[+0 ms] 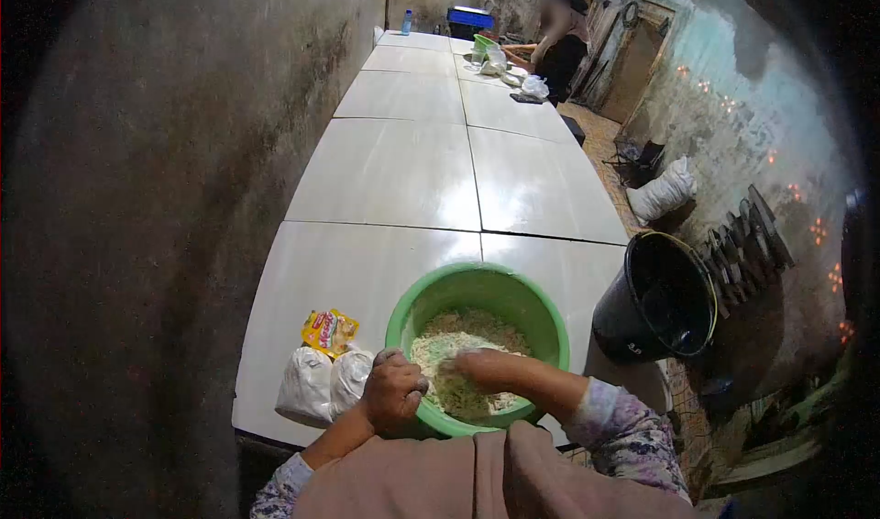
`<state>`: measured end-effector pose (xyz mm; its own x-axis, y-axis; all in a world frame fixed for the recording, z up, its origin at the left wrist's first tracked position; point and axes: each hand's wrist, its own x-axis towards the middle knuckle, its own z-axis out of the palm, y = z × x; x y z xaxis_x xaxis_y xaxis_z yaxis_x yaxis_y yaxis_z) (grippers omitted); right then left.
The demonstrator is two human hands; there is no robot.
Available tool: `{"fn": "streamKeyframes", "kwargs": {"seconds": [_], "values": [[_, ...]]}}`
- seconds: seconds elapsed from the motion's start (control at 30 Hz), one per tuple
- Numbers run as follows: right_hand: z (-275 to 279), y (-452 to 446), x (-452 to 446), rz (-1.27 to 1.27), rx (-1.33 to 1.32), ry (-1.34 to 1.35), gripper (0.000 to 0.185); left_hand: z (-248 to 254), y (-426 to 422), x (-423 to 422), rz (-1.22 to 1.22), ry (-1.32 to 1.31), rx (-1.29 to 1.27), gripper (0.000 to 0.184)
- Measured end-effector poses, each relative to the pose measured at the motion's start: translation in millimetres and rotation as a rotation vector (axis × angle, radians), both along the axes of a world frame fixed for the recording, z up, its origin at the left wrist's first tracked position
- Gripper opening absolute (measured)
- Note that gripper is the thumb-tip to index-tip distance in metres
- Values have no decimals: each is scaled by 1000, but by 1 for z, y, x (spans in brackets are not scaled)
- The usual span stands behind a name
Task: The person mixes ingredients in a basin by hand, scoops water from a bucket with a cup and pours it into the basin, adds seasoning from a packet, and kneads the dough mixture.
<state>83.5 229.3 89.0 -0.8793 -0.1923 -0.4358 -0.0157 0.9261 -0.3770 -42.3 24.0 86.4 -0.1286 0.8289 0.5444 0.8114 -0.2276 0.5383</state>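
A green plastic basin (554, 328) stands at the near end of the table and holds a pale, crumbly flour mixture (490, 334). My left hand (392, 392) is closed at the basin's near left rim, fingers curled over it. Inside the basin, my right hand (472, 370) is down in the mixture; its fingers are blurred and partly covered, so their pose does not show. Left of the basin lie two clear plastic bags of white powder (306, 383), right beside my left hand. A yellow printed packet (330, 332) rests just behind them.
A black bucket (632, 310) stands close on the right. The white tiled table (385, 166) runs along a bare wall (238, 152). At its far end are a person (561, 56), a small green container (483, 46), plastic bags (534, 86), a blue crate (469, 16) and a bottle (407, 22).
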Motion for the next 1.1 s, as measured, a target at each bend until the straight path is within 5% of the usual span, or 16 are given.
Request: {"fn": "streamKeyframes", "kwargs": {"seconds": [0.27,0.47,0.57,0.67,0.87,1.1], "values": [[80,5,23,-423,45,141,35,5,-1,2,3,2,-15,4],[78,9,33,-576,109,200,36,-6,0,-1,-1,7,-52,17],[79,10,38,-557,-90,307,29,0,0,1,4,-15,-26,10],[89,10,48,-422,-413,304,44,2,0,0,-9,6,-29,5],[73,4,45,-465,-185,325,44,2,0,2,4,-6,-7,3],[83,-6,37,-594,37,669,29,2,-1,2,10,-8,-31,3]]}}
